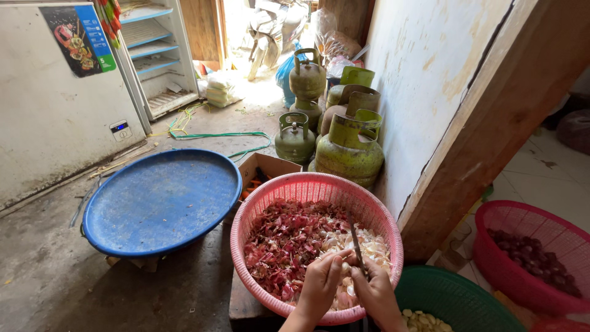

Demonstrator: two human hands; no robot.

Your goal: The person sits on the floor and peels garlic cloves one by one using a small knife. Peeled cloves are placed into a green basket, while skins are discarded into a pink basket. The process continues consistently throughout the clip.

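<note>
The left hand (319,284) pinches a small pale garlic clove (345,268) between thumb and fingertips, low over the near edge of the pink basket (258,209). The right hand (376,294) is closed around the handle of a thin knife (356,245), whose blade points up and away from the person, its base just beside the clove.

The main risk is a cut: the blade sits right against the left thumb and fingertips, and the clove is small and probably slick, so a slip or too much push could carry the edge into a finger. The clove could also pop free and drop among the red and white peelings (289,240) that fill the basket, where it would be hard to pick out.

Room is tight on the near right. The green basket (455,295) with peeled cloves sits just beside the right wrist, touching or nearly touching the pink basket's rim, and a wooden post (491,123) rises behind it. A red basket (522,215) holding dark bulbs stands further right. To the far side, several green gas cylinders (350,147) crowd close to the pink basket's far rim. On the left, the blue tray (161,201) lies flat and bare beside a small cardboard box (264,166), giving the left elbow more freedom.
</note>
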